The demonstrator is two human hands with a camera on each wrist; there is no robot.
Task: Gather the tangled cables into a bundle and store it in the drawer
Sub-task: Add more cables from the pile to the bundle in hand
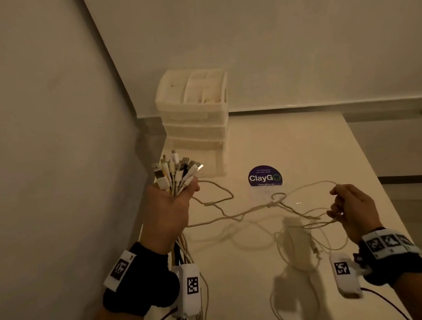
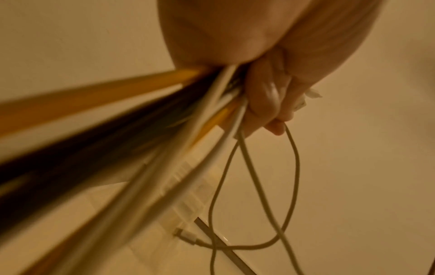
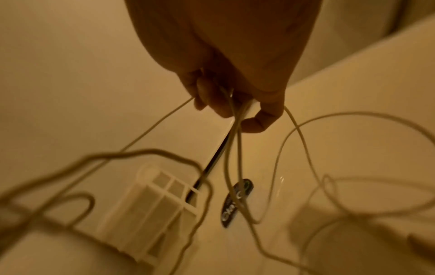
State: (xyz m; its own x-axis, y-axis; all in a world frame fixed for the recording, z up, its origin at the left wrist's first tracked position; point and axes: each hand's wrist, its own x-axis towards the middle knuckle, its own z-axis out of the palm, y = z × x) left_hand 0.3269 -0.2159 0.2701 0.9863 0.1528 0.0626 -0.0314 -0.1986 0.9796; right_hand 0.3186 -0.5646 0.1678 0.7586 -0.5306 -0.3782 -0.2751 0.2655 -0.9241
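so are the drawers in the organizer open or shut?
Shut, as far as the head view shows: all drawer fronts of the drawer unit sit flush. The cables are in the left hand.

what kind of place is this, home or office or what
Probably a shared workspace or office corner, though that is a guess: a plain white table against bare walls, a small plastic drawer unit on it, and a "ClayGo" clean-up sticker stuck to the tabletop.

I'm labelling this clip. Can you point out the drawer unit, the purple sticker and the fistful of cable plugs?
drawer unit [image 1: 196, 125], head view, front of a middle drawer.
purple sticker [image 1: 265, 176], head view, on its white lettering.
cable plugs [image 1: 176, 170], head view, connector ends above the left hand [image 1: 167, 211].
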